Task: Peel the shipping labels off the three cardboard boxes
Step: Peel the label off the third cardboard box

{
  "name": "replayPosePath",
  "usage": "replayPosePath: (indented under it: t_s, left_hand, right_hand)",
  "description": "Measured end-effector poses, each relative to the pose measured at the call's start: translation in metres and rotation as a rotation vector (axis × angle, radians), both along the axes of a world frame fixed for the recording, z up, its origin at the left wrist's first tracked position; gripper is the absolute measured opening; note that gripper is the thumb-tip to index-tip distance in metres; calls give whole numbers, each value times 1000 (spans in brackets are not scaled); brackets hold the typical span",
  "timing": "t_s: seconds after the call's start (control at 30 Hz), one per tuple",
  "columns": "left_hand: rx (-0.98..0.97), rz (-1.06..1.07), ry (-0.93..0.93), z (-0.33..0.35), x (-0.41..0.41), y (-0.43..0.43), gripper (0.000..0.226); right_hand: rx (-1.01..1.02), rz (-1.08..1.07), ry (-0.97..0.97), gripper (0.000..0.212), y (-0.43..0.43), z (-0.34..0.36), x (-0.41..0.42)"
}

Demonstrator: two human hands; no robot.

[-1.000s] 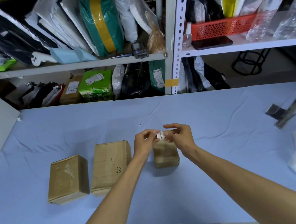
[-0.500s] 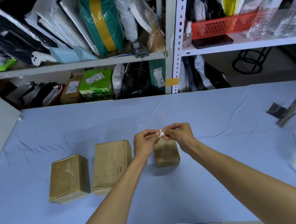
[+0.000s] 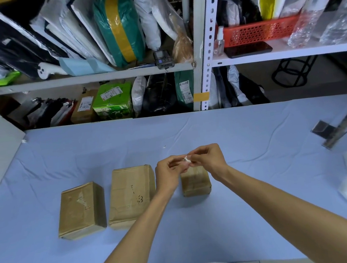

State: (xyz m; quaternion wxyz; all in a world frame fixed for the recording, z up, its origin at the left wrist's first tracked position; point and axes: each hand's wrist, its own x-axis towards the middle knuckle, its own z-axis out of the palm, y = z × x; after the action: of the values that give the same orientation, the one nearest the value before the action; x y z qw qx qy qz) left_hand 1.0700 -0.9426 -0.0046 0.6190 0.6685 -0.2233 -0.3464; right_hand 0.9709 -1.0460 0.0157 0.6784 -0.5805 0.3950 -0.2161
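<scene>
Label scrap [image 3: 187, 159], white and crumpled, sits just above the centre of the frame, pinched between the curled fingers of my left hand [image 3: 169, 174] and my right hand [image 3: 208, 159], which meet over the small box [image 3: 196, 183]. That box stands on the blue table [image 3: 255, 144], partly hidden behind my hands. The middle box [image 3: 131, 196] is near it to the left, and the left box [image 3: 81, 210], with pale residue on top, is just beside that one.

Left box [image 3: 81, 209], middle box [image 3: 130, 196], small right box [image 3: 195, 182] lie aligned, label scrap [image 3: 186, 159] above the last.
</scene>
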Motion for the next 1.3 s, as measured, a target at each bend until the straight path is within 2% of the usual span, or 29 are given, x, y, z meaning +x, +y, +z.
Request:
replayPosePath:
  t_s: [0.17, 0.37, 0.43, 0.5, 0.8, 0.9, 1.0, 1.3]
  left_hand:
    - [71, 18, -116, 7, 10, 1, 8]
    - [164, 20, -203, 5, 9, 3, 7]
    - [209, 6, -281, 2, 7, 4, 6]
    - [233, 9, -347, 3, 6, 3, 9]
    - [160, 69, -242, 10, 8, -4, 9]
    - [120, 69, -117, 8, 5, -5, 15]
    - [81, 66, 37, 10, 3, -8, 10]
    - [145, 33, 19, 21, 3, -25, 6]
  right_hand:
    - [35, 100, -23, 16, 5, 2, 0]
    - [-220, 222, 124, 12, 6, 1, -5]
    - [-373, 294, 208, 13, 8, 2, -7]
    - [-441, 306, 249, 16, 10, 2, -6]
    - [-367, 218, 167, 10, 7, 11, 1]
    - [-343, 184, 150, 8, 5, 13, -1]
    - [-354, 101, 149, 6, 2, 15, -3]
    - [-368, -15, 154, 6, -3, 20, -7]
